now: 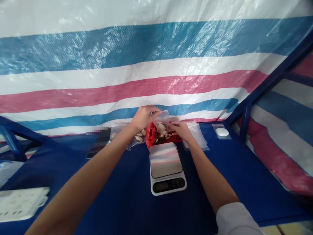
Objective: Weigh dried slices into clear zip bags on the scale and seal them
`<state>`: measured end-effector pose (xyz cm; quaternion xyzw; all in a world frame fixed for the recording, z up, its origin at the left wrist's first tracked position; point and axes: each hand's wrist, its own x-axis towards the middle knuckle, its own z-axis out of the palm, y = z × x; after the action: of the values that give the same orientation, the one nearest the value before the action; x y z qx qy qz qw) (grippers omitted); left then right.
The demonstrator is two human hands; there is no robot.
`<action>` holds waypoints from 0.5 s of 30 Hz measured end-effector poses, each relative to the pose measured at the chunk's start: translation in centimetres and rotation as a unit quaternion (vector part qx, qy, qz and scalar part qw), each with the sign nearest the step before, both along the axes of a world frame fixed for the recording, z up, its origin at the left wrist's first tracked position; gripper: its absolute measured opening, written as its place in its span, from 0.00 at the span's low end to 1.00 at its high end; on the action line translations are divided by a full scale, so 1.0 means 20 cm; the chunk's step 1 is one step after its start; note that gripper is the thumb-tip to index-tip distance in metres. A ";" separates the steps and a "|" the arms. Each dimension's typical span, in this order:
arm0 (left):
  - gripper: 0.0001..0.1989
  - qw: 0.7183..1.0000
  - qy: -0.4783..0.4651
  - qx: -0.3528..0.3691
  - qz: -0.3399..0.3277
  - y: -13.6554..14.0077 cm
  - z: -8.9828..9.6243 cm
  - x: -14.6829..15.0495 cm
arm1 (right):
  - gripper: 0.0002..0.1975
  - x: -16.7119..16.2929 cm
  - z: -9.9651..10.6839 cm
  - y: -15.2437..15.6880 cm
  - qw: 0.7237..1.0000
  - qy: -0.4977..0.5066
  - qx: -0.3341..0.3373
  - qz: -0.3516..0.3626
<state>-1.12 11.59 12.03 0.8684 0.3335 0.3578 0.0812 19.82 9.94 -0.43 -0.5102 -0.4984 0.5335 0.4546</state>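
Observation:
My left hand (146,118) is closed in a pinch on the upper edge of a small clear plastic bag (164,118), holding it up over an opened red plastic bag (150,133). Pale, flat, slice-like pieces (161,128) show in and around the clear bag and inside the red one. At the clear bag's right side is my right hand (180,129), its fingers drawn together. What they hold, if anything, is too small to make out. Just in front of the red bag stands a white kitchen scale (166,163) with a bare, mirror-like plate and a dark display.
Clear bags with pale pieces (138,137) lie left of the red bag, beside a dark phone-like slab (99,143). Flat clear bags (197,135) lie to the right. Farther right is a white rounded object (222,132) on clear plastic. A white power strip (22,204) sits at left.

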 end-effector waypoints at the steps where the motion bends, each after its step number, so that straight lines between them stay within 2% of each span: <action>1: 0.13 1.000 -0.008 -0.003 -0.002 0.00 0.00 0.00 | 0.13 0.00 0.00 0.00 1.000 0.001 0.006 -0.002; 4: 0.13 0.999 -0.045 -0.018 -0.005 0.00 -0.02 -0.01 | 0.15 0.00 0.00 -0.01 1.000 0.009 0.012 -0.005; 8: 0.13 0.999 -0.043 -0.029 -0.005 -0.01 -0.03 -0.01 | 0.16 0.02 0.01 -0.03 1.000 -0.009 0.020 -0.002; 15: 0.13 0.995 -0.066 -0.061 0.052 -0.04 -0.06 -0.06 | 0.18 0.01 0.04 -0.05 0.999 0.027 0.020 0.000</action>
<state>-2.38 10.74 10.87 0.8176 0.3934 0.3974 0.1370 19.96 8.89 0.38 -0.4865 -0.4963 0.5370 0.4782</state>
